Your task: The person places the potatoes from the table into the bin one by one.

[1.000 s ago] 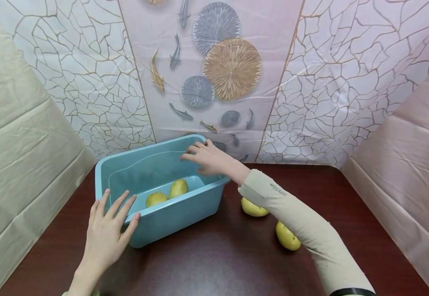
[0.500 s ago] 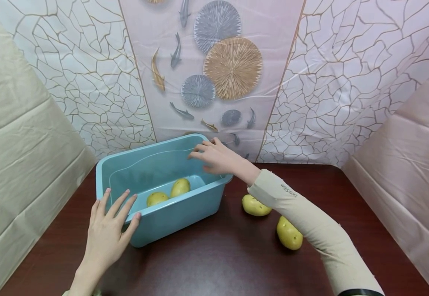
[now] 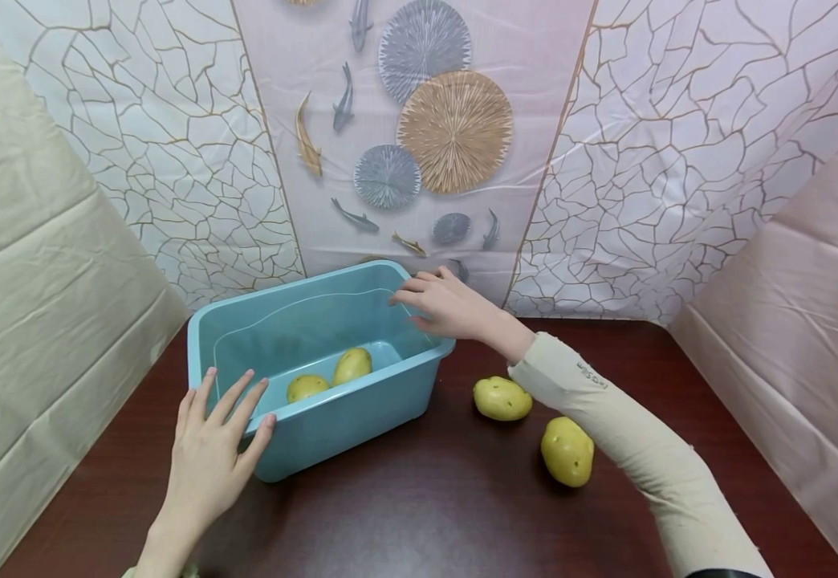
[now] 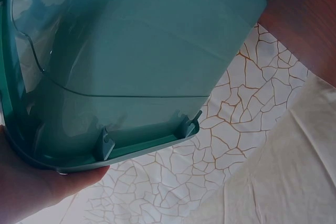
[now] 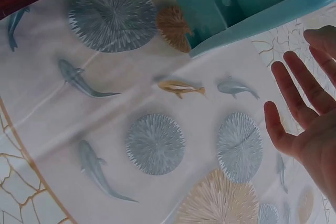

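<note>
A light blue plastic bin (image 3: 350,429) stands angled on the table, with two yellow potatoes lying inside: one on the left (image 3: 307,388) and one on the right (image 3: 352,366). My left hand (image 3: 205,457) rests on the rim at the bin's near left corner, fingers spread and fairly straight; the left wrist view shows the hand (image 4: 50,184) against the rim. Over the bin's right rim hovers my right hand (image 3: 449,307), holding nothing, its fingers loosely bent. In the right wrist view the hand (image 5: 312,121) appears apart from the bin (image 5: 262,24).
Two more potatoes lie on the dark red table right of the bin: one nearer the bin (image 3: 502,399), the other (image 3: 567,451) closer to me, beside my right sleeve (image 3: 628,433). A patterned backdrop (image 3: 607,241) rises behind, and fabric walls (image 3: 50,321) flank both sides.
My right hand has drifted rightward from above the bin's interior to its right rim, uncovering more of the two table potatoes. My left hand stays where it was.
</note>
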A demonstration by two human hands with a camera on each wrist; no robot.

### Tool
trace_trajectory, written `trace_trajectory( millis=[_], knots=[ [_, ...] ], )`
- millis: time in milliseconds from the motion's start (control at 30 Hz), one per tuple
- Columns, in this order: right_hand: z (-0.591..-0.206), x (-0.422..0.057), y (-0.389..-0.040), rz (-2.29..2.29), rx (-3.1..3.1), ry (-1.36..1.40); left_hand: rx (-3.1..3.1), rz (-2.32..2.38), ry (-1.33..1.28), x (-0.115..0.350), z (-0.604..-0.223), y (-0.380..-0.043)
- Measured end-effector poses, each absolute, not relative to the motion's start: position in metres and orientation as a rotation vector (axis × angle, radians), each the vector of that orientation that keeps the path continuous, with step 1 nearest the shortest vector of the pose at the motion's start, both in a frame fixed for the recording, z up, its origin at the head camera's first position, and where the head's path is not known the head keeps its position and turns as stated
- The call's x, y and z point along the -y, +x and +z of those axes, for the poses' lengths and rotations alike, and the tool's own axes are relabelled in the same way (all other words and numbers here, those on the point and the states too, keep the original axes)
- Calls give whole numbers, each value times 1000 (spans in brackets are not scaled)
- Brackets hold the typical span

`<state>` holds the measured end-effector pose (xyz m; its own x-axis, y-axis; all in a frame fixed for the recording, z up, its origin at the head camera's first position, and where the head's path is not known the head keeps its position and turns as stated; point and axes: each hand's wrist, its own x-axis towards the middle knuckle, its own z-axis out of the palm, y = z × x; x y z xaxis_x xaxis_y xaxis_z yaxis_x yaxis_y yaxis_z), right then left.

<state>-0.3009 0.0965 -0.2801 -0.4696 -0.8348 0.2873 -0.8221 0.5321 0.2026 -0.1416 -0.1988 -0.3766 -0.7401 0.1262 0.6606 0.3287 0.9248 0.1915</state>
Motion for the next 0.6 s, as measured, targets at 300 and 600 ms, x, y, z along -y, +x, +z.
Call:
trace_trajectory(
  millis=[300, 600],
  knots=[
    [-281, -112, -297, -10, 2352, 1378, 2392, -385, -323, 199, -376, -142],
    [-283, -123, -292, 23, 2289, 1371, 2393, -390, -323, 199, -376, -141]
  ],
)
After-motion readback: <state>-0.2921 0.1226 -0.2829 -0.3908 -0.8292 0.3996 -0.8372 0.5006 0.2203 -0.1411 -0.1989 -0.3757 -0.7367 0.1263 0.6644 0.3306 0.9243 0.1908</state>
